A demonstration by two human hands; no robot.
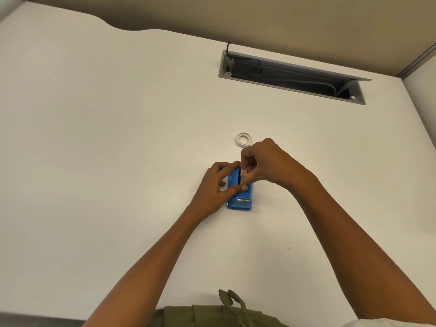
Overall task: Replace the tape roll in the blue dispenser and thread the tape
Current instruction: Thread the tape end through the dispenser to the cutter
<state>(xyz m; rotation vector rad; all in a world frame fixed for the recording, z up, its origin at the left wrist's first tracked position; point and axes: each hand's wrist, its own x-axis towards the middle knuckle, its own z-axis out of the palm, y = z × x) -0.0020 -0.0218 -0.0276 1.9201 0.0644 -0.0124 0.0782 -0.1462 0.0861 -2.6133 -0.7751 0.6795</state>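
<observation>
The blue dispenser (240, 201) lies on the white desk, its metal cutter blade at the near end. My left hand (213, 187) grips the dispenser's left side, fingers wrapped over its far end. My right hand (266, 161) is closed above the dispenser's roll slot, fingertips pinched on a small pale piece that looks like the tape roll; most of it is hidden by my fingers. A white ring-shaped tape roll or core (243, 139) lies flat on the desk just beyond my hands, apart from them.
An open grey cable tray (292, 77) with cords inside is recessed in the desk at the back right. A beige partition runs behind the desk. A tiny white speck (289, 248) lies near my right forearm.
</observation>
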